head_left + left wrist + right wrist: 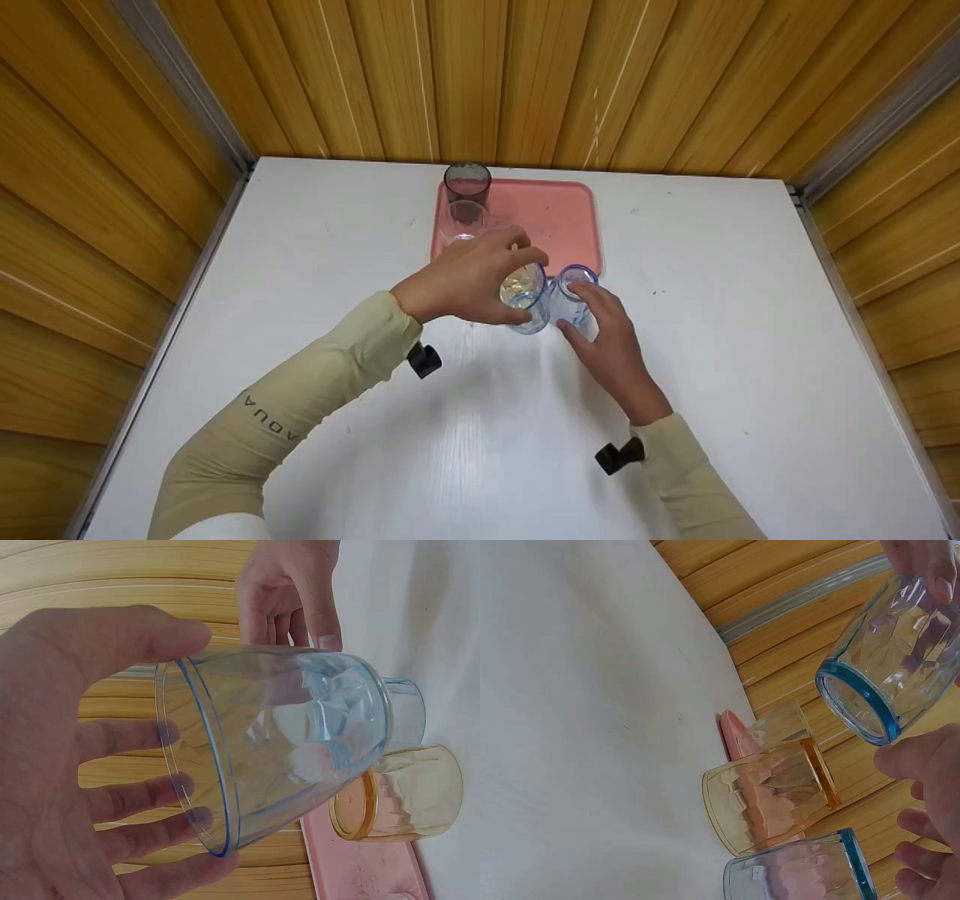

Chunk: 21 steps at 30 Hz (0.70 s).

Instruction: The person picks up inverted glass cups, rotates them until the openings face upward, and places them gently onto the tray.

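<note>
Wood-plank walls (465, 82) close in a white surface (337, 225), with a pink tray (551, 217) lying flat toward the far edge. On the tray's left side, a dark cup (469, 182) stands at the back and a clear cup (454, 217) just in front of it.

Before the tray, the left hand (476, 277) has hold of the held cup (285, 742) by its blue-lined rim, thumb on one side and fingers spread along the other. That cup hangs in the air, near the tray's front edge. Its mouth faces up toward the palm and its narrower base, ringed in teal, points down; the long axis is close to vertical with some tilt, the base leaning toward the right hand (611, 337).

Below, a yellow cup (769, 795) and a blue cup (802, 870) stand side by side, both upside down: mouths on the surface, thick bases up, long axes upright. Whether these two touch cannot be told.

The right hand is parted, thumb well away from its bent fingers, and grips nothing. Its thumb tip is just beside the held cup's base and its fingers are near the blue cup's base; contact is unclear. Pale sleeves (289, 397) cover both forearms.
</note>
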Each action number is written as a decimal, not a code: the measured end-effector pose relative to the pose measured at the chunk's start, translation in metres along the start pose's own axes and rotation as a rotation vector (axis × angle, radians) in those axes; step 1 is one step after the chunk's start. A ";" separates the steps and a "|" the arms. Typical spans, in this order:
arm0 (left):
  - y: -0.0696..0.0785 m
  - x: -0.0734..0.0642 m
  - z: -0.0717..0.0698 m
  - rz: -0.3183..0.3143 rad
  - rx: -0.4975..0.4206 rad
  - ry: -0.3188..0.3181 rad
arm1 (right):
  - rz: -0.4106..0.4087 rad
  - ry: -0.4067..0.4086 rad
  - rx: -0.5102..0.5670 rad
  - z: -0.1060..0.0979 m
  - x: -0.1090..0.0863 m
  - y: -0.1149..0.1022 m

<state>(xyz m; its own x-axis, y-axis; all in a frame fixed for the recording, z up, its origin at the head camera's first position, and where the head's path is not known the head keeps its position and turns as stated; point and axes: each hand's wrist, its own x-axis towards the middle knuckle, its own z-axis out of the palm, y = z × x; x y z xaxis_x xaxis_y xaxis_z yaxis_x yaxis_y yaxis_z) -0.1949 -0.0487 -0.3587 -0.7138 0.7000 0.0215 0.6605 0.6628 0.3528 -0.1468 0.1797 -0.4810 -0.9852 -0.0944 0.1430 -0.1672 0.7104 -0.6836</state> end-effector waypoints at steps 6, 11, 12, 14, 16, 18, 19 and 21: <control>0.000 0.000 -0.002 0.020 0.025 0.003 | -0.019 0.005 -0.034 0.000 0.005 0.003; 0.000 0.001 -0.002 0.017 0.028 0.002 | -0.004 -0.002 -0.059 0.000 0.011 0.006; 0.000 0.001 -0.002 0.017 0.028 0.000 | 0.001 -0.002 -0.066 0.000 0.012 0.006; 0.001 0.000 -0.002 0.017 0.028 -0.003 | 0.007 -0.004 -0.077 0.000 0.014 0.007; 0.001 0.000 -0.003 0.018 0.027 -0.006 | 0.018 -0.011 -0.083 0.000 0.017 0.008; 0.002 0.000 -0.003 0.021 0.025 -0.006 | 0.033 -0.024 -0.092 0.000 0.020 0.008; 0.002 0.001 -0.003 0.021 0.025 -0.006 | 0.039 -0.033 -0.095 0.000 0.021 0.009; 0.002 0.001 -0.003 0.023 0.028 -0.003 | 0.047 -0.048 -0.107 -0.001 0.024 0.009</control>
<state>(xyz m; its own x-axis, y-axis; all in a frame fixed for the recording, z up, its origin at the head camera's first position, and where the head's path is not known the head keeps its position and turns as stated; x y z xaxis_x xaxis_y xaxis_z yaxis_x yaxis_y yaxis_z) -0.1946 -0.0475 -0.3554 -0.6974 0.7162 0.0264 0.6833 0.6533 0.3259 -0.1717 0.1842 -0.4833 -0.9930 -0.0908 0.0760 -0.1184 0.7849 -0.6082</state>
